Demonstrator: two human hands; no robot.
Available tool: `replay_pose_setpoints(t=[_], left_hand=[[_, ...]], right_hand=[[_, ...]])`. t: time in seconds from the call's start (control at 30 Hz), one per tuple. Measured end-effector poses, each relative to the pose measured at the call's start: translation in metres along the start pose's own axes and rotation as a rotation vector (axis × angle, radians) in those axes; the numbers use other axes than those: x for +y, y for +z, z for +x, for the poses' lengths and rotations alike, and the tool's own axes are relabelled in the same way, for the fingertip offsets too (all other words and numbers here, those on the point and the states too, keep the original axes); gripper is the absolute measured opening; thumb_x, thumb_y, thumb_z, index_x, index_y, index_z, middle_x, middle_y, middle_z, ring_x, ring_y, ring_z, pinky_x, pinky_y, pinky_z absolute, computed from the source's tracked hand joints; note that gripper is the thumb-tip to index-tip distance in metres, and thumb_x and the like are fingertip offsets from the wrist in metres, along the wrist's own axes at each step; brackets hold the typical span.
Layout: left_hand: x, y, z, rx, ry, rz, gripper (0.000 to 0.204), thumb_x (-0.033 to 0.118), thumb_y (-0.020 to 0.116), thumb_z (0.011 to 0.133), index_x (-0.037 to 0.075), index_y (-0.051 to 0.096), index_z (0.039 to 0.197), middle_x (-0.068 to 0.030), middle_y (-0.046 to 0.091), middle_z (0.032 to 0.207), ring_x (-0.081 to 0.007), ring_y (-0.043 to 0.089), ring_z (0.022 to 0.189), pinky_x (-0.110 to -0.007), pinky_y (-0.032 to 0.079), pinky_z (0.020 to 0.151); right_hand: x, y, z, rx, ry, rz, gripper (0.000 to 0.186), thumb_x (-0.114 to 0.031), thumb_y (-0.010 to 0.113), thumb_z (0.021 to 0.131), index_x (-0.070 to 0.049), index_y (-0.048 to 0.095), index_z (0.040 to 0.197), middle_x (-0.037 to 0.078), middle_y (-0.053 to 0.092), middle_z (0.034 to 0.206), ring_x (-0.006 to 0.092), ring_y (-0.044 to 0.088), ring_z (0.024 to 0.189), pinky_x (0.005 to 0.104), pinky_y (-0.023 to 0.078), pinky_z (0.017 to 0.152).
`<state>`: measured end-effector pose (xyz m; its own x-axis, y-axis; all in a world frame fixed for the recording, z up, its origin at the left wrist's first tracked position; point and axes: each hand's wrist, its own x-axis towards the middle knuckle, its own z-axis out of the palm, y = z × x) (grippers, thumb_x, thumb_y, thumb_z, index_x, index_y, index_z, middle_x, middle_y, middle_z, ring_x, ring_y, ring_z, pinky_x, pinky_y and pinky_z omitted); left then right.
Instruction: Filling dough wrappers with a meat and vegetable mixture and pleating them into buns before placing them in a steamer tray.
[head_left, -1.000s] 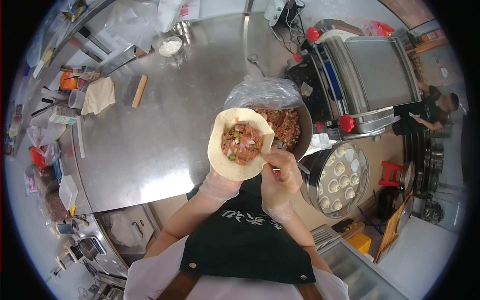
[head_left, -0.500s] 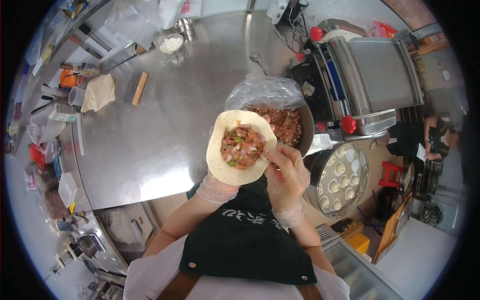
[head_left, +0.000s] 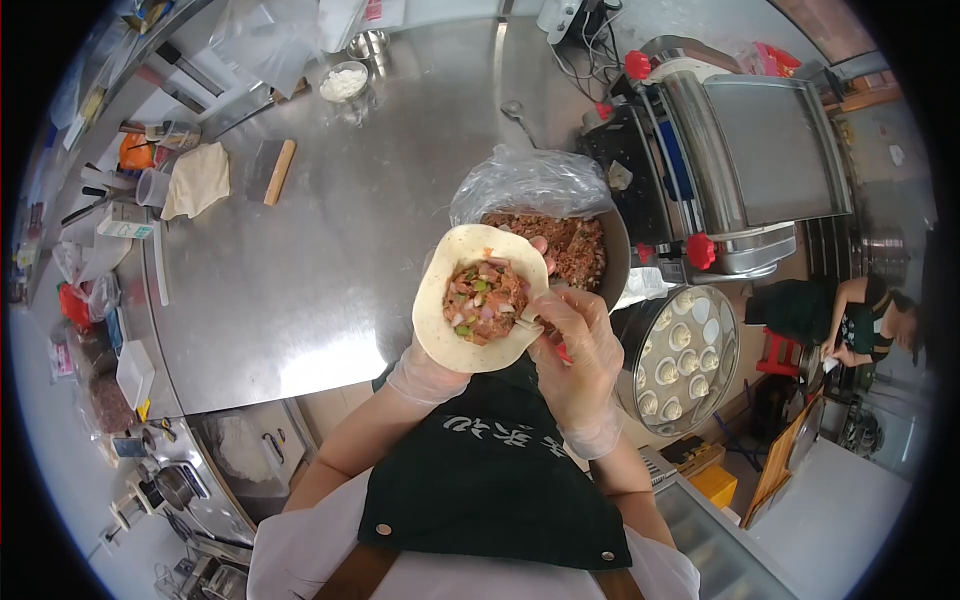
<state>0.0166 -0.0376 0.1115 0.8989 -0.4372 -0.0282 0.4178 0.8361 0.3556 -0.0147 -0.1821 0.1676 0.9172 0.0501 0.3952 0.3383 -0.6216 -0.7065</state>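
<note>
A round pale dough wrapper [head_left: 437,308] is held up at the middle of the view. On it sits a mound of chopped meat filling [head_left: 484,300] with green and pinkish-white bits. My left hand [head_left: 428,372], in a clear plastic glove, supports the wrapper from beneath; most of its fingers are hidden, with fingertips showing past the far right rim. My gloved right hand [head_left: 578,345] pinches the wrapper's right edge, gathering it into a small fold. Just beyond, a bowl [head_left: 618,262] holds more meat filling, partly covered by a clear plastic bag [head_left: 535,185].
At right, a round steamer tray [head_left: 727,385] carries several pleated buns. A dough-rolling machine [head_left: 770,150] stands behind it. On the steel table [head_left: 330,230] lie a scraper [head_left: 280,172], a spoon [head_left: 515,118], a cloth [head_left: 198,182] and a small white-filled bowl [head_left: 344,83]. Another person [head_left: 860,315] stands far right.
My right fingers have shifted slightly at the wrapper's edge, and the fold there looks more gathered. The other person at far right has moved nearer the red stool.
</note>
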Motion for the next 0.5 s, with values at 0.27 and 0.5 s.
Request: replay_pose_setpoints(t=[0.27, 0.5], left_hand=[[0.0, 0.003, 0.005, 0.033, -0.048, -0.1, 0.062, 0.039, 0.052, 0.1, 0.007, 0.035, 0.15, -0.0179, 0.035, 0.156, -0.0328, 0.04, 0.14, -0.044, 0.036, 0.117], [0.005, -0.002, 0.0, -0.034, -0.115, 0.06, 0.065, 0.047, 0.049, 0.1, 0.007, 0.036, 0.149, -0.0186, 0.038, 0.154, -0.0314, 0.045, 0.137, -0.045, 0.039, 0.115]], right_hand=[[0.008, 0.005, -0.013, -0.003, 0.063, 0.19, 0.042, 0.013, 0.072, 0.069, -0.002, 0.064, 0.107, 0.013, 0.07, 0.097, 0.0253, 0.07, 0.076, 0.0333, 0.056, 0.061], [0.013, -0.006, 0.0, -0.08, -0.001, -0.035, 0.044, 0.011, 0.075, 0.068, -0.005, 0.064, 0.107, 0.01, 0.068, 0.094, 0.0247, 0.069, 0.073, 0.0327, 0.055, 0.06]])
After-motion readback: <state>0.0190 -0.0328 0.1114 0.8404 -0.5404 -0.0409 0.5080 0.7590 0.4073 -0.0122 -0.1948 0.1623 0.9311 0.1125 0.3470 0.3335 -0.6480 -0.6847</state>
